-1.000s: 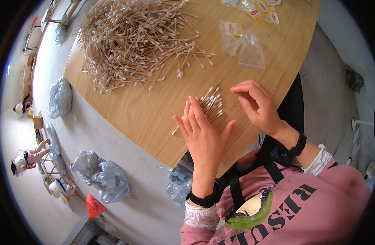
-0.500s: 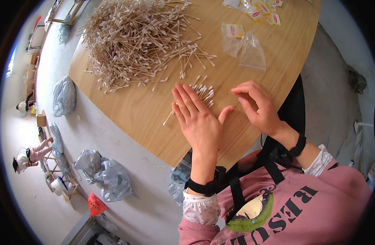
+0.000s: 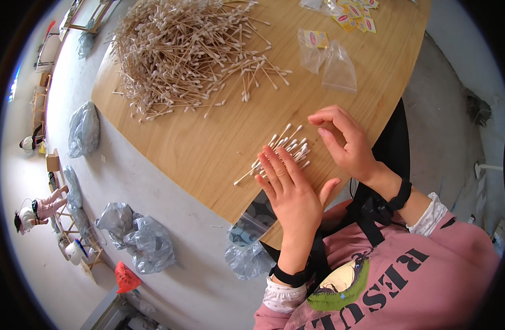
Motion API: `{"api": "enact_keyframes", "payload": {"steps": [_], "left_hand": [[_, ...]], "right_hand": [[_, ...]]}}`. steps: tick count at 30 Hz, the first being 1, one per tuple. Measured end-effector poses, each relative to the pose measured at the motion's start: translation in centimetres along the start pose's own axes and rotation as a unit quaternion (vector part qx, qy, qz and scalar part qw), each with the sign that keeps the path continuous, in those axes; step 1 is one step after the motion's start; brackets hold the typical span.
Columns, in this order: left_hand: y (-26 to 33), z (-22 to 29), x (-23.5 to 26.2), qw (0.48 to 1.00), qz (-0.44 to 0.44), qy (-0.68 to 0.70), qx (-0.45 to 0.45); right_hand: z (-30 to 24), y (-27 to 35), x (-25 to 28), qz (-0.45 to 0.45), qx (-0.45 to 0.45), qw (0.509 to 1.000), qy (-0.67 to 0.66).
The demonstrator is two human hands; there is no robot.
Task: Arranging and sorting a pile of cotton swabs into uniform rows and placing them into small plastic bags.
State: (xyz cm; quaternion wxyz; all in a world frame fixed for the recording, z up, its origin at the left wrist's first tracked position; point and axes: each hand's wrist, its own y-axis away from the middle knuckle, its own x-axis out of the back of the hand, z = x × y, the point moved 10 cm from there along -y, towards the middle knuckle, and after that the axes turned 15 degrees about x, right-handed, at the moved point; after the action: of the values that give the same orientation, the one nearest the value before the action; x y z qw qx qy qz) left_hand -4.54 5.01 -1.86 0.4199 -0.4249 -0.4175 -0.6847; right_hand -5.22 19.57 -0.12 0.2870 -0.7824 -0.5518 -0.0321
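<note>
A small bunch of cotton swabs (image 3: pixel 285 147) lies on the wooden table (image 3: pixel 208 148) near its front edge. My left hand (image 3: pixel 291 190) lies flat, fingers apart, with its fingertips pressing on the near end of that bunch. My right hand (image 3: pixel 343 140) hovers just right of the bunch, fingers curled and apart, holding nothing that I can see. A large loose heap of cotton swabs (image 3: pixel 192 49) covers the far left part of the table.
Small clear plastic bags (image 3: pixel 329 60) and yellow-red labels (image 3: pixel 357 14) lie at the far right of the table. A clear zip bag (image 3: pixel 252 220) hangs at the table's front edge. Grey filled plastic bags (image 3: pixel 137 236) sit on the floor to the left.
My left hand has slid down and to the right, from over the small bunch to its near end, uncovering more of the swabs. My right hand has stayed almost still.
</note>
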Motion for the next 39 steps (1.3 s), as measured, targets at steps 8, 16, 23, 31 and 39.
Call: {"api": "enact_keyframes", "payload": {"steps": [8,16,23,31,39], "left_hand": [[-1.4,-0.4,0.7,0.999,0.007,-0.035,-0.011],[1.6,0.1,-1.5,0.998,0.007,-0.048,-0.034],[1.8,0.0,-1.2,0.998,0.002,-0.043,-0.035],[-1.4,-1.2,1.9,0.999,0.036,-0.035,0.003],[-0.1,-10.1,6.6,0.975,0.110,0.153,0.119]], "right_hand": [[-0.8,1.0,-0.6,-0.020,0.018,0.999,0.031],[-1.0,1.7,-0.1,-0.032,0.028,0.997,0.057],[-1.3,2.2,0.2,-0.046,0.026,0.997,0.056],[-1.5,2.5,-0.1,-0.056,0.025,0.997,0.052],[-2.8,-0.5,-4.0,-0.120,0.080,0.979,0.144]]}}
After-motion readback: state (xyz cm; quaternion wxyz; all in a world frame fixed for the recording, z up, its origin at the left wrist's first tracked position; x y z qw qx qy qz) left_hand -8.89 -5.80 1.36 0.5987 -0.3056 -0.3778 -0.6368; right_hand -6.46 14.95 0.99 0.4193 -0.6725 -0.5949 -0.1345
